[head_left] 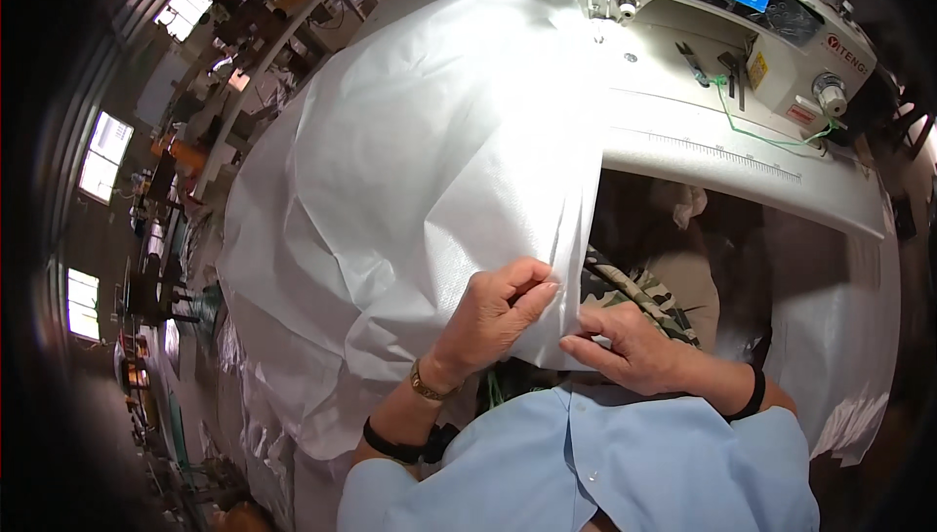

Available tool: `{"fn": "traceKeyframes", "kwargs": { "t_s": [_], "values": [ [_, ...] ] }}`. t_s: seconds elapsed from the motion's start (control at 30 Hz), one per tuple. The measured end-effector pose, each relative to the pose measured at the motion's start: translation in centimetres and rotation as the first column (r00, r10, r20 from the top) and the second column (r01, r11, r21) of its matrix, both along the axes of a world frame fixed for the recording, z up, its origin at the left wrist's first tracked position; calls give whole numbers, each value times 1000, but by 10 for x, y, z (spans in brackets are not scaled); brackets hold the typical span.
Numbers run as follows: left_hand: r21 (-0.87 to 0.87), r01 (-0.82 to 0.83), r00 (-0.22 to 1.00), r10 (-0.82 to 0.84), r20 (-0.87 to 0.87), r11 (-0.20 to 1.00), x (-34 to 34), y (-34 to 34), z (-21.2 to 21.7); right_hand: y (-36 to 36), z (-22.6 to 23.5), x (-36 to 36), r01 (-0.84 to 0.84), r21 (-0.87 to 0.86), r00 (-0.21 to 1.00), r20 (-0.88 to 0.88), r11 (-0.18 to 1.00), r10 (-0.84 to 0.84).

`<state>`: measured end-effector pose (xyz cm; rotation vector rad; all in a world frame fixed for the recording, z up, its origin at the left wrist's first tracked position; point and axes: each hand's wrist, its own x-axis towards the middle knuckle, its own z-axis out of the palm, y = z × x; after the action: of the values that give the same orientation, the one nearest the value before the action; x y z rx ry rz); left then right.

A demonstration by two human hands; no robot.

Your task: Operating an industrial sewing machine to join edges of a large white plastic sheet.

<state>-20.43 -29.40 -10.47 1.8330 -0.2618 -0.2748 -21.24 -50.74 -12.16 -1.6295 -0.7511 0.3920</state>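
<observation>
A large sheet of white woven fabric (pixel 390 171) spreads over the table and hangs toward my lap. Its folded right edge runs from near the needle area of a white sewing machine (pixel 644 24) down to my hands. My left hand (pixel 496 312) pinches the fabric just left of that edge, thumb against bent fingers. At the edge's lower end, my right hand (pixel 630 345) grips the fold between thumb and fingers. Both hands are close together, in front of my light blue shirt.
Small snips (pixel 691 61) and a dark metal tool (pixel 732 73) lie on the machine bed beside a green thread (pixel 734 120). A ruler scale (pixel 722 149) runs along the table's front edge. Camouflage cloth (pixel 649 298) shows below. Cluttered benches stand at the left.
</observation>
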Motion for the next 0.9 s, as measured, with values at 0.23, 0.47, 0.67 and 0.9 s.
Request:
{"fn": "traceKeyframes", "kwargs": {
  "t_s": [0.23, 0.47, 0.67, 0.9],
  "values": [
    [69, 31, 984, -43, 173, 997, -3, 0, 1, 16, 7, 1, -134, -155, 990, 27, 979, 140],
    [88, -37, 999, 34, 35, 995, -7, 7, 0, 39, 0, -6, -55, -303, 941, 302, 951, 151],
    [144, -108, 994, 105, 32, 984, -1, 31, 15, 45, -22, 17, -220, -81, 828, 511, 972, 230],
    [494, -132, 855, -153, 496, 859, 40, 63, 107, 94, -53, 84, 463, 112, 882, -155, 879, -444]
  ]
}}
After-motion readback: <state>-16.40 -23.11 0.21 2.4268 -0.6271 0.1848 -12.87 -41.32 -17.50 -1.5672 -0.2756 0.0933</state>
